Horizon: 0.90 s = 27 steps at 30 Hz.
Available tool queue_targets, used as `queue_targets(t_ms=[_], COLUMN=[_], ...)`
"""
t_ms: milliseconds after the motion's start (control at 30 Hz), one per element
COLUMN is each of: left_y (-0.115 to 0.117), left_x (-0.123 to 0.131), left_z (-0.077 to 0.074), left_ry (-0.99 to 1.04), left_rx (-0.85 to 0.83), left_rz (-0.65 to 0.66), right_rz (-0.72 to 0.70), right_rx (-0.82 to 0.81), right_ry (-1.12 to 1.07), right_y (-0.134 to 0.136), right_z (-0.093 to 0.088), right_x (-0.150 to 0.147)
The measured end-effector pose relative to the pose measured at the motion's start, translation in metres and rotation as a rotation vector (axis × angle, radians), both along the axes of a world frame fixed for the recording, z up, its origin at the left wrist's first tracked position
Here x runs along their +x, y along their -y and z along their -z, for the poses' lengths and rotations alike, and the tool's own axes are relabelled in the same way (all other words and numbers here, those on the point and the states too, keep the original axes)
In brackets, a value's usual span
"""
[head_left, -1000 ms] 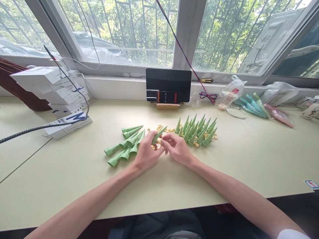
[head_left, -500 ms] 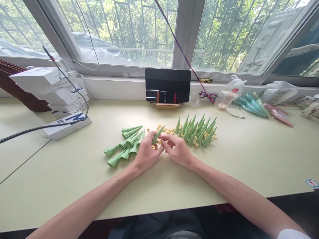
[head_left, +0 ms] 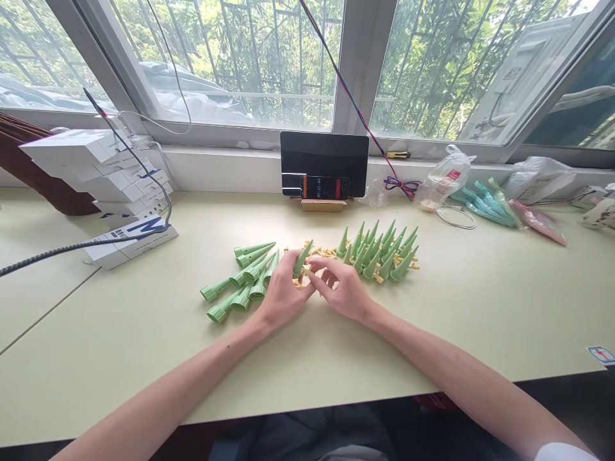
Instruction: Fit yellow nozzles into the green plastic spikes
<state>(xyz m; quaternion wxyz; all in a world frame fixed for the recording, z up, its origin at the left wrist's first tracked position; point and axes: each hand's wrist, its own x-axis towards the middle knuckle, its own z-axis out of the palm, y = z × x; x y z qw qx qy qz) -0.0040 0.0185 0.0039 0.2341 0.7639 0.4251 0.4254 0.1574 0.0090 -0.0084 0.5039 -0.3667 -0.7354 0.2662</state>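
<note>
My left hand [head_left: 283, 293] is closed around a green plastic watering spike [head_left: 302, 257], its pointed end tilted up and slightly right. Between the thumb and fingertips of my right hand [head_left: 346, 292] is a small yellow valve [head_left: 306, 272], against the side of the spike. Fingers partly hide where the two meet. To the left lie several loose green spikes [head_left: 243, 276] with hollow, ribbed ends. On the right, several spikes [head_left: 372, 253] stand upright in a tight group, some with yellow valves at their sides. More yellow pieces [head_left: 328, 253] lie scattered behind my hands.
A dark tablet [head_left: 324, 153] leans at the window, with a phone [head_left: 325, 187] showing a timer before it. Stacked white boxes [head_left: 115, 173] and a black cable [head_left: 62, 255] are at left. Plastic bags [head_left: 446, 176] and bundled wires [head_left: 402, 186] lie at back right.
The spike in my left hand has tipped a little more upright and its tip has shifted slightly left. My right hand stays close against it.
</note>
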Motion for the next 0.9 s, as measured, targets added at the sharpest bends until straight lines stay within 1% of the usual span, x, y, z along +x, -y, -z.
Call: queue_targets(t_ms=[167,467,700,900], left_y=[-0.0003,0.0011,0.0017,0.0002], left_x=[0.0002,0.0012,0.0016,0.0011], left_z=[-0.0004,-0.0021,-0.0024,0.0013], left_ry=[0.008,0.062,0.043,0.006], left_rx=[-0.028,-0.1,-0.051,0.026], left_rz=[0.003,0.012,0.029,0.02], right_rz=[0.015,0.023,0.032,0.037], right_rx=[0.026,0.018,-0.016,-0.029], right_ry=[0.012,0.035,0.032,0.041], right_y=[-0.0007,-0.0016,-0.0015,-0.0022], right_z=[0.0015,0.002,0.0009,0.0005], right_x=[0.0005,0.0011,0.0011,0.001])
